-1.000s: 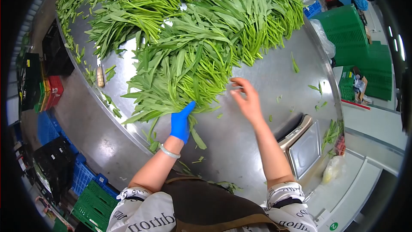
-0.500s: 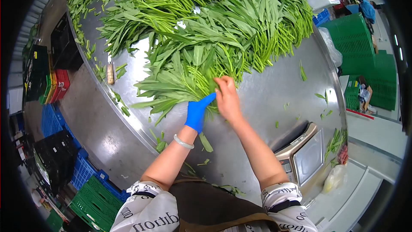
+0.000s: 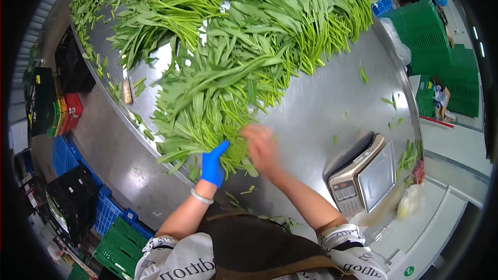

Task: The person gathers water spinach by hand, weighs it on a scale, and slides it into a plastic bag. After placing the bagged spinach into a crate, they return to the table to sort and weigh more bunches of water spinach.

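My left hand (image 3: 213, 166), in a blue glove, is wrapped round a bunch of leafy green stems (image 3: 207, 124) near the table's front left edge. Its thumb points up and right, and leaves spread out beyond it. Just right of the stems is my bare right hand (image 3: 261, 148), smeared by motion, so what its fingers do is unclear. Behind both hands, a large heap of the same greens (image 3: 306, 15) covers the back of the metal table (image 3: 311, 119).
A knife (image 3: 127, 89) with a wooden handle lies at the table's left edge. A scale (image 3: 363, 176) stands at the front right. Loose leaves (image 3: 363, 72) are scattered about. Green crates (image 3: 420, 31) stand beyond the right edge, blue crates (image 3: 109, 212) on the floor at left.
Both hands have moved down, toward my body, and the left also a little left, with the bunch in it. The right hand has come away from the left thumb.
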`<state>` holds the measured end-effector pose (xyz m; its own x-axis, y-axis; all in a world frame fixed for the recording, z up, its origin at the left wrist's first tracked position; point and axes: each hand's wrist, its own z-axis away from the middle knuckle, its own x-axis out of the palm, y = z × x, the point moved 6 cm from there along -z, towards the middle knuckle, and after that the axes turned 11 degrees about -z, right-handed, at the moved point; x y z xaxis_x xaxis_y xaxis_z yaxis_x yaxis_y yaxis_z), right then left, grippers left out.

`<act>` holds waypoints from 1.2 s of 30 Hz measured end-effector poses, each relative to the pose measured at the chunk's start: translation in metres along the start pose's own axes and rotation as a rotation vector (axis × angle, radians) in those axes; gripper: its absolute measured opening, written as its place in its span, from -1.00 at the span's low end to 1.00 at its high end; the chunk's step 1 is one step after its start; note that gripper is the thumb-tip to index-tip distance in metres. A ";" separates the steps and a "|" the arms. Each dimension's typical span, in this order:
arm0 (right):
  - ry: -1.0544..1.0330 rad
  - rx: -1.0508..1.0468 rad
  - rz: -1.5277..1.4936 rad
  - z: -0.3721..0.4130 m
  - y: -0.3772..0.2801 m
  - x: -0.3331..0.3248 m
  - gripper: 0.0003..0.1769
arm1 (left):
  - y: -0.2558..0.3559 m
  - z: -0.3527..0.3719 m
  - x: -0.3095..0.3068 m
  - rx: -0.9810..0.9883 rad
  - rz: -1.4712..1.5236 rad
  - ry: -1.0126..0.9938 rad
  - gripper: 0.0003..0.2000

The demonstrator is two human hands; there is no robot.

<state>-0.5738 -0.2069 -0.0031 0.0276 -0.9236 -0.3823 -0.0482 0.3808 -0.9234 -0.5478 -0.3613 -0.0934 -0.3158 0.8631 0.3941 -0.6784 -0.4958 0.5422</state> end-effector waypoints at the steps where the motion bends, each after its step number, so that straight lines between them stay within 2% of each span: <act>1: 0.063 0.035 -0.011 -0.008 -0.005 -0.013 -0.64 | -0.004 0.001 0.000 -0.005 0.009 -0.001 -0.52; 2: 0.128 0.055 -0.022 -0.021 -0.006 -0.022 -0.64 | -0.003 -0.003 0.002 0.004 0.018 -0.007 -0.51; 5: 0.076 0.161 0.109 -0.037 0.019 -0.013 -0.66 | -0.006 -0.006 0.005 0.014 -0.027 -0.026 -0.53; 7: -0.071 0.153 0.076 -0.018 0.048 0.018 -0.64 | -0.005 -0.008 0.000 0.018 -0.017 -0.061 -0.55; 9: -0.185 0.076 0.106 -0.001 0.034 0.040 -0.61 | -0.005 -0.005 -0.007 0.007 0.011 -0.087 -0.55; 11: -0.255 -0.075 0.210 0.002 -0.023 0.042 -0.59 | -0.001 -0.001 -0.013 0.024 0.008 -0.149 -0.55; 13: -0.258 -0.114 0.240 0.003 -0.052 0.039 -0.59 | 0.004 0.007 -0.016 0.065 -0.028 -0.239 -0.56; 14: -0.259 -0.132 0.255 0.005 -0.061 0.039 -0.58 | 0.005 0.012 -0.018 0.072 -0.024 -0.202 -0.55; 17: -0.243 -0.092 0.172 0.009 -0.073 0.039 -0.61 | 0.011 0.016 -0.019 0.063 0.006 -0.192 -0.54; 20: -0.246 -0.109 -0.014 0.015 -0.053 0.036 -0.62 | 0.004 0.009 -0.033 -0.057 0.125 -0.167 -0.51; 23: -0.062 -0.030 0.003 0.008 -0.030 0.010 -0.60 | 0.011 0.011 -0.032 -0.056 0.138 -0.204 -0.49; 26: 0.168 0.026 0.073 -0.031 -0.060 -0.013 -0.45 | 0.019 0.018 -0.027 0.014 0.076 -0.212 -0.47; 29: 0.222 -0.017 0.417 -0.053 -0.075 -0.003 -0.26 | 0.019 0.025 -0.029 0.027 0.043 -0.181 -0.46; 30: 0.202 0.017 0.490 -0.058 -0.061 -0.001 -0.15 | 0.020 0.028 -0.032 0.031 0.035 -0.162 -0.46; 33: 0.214 0.354 -0.115 -0.064 0.038 -0.004 -0.18 | 0.024 0.035 -0.039 0.064 -0.002 -0.162 -0.46; 34: 0.173 0.509 -0.383 -0.062 0.053 0.000 -0.25 | 0.023 0.036 -0.042 0.064 -0.014 -0.176 -0.46; 36: 0.009 0.571 -0.488 -0.052 0.064 0.017 -0.29 | 0.017 0.033 -0.054 0.073 -0.070 -0.156 -0.45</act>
<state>-0.6287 -0.2002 -0.0667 -0.0955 -0.9928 0.0728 0.4928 -0.1107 -0.8630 -0.5198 -0.4195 -0.0809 -0.1588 0.8731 0.4610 -0.6437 -0.4456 0.6222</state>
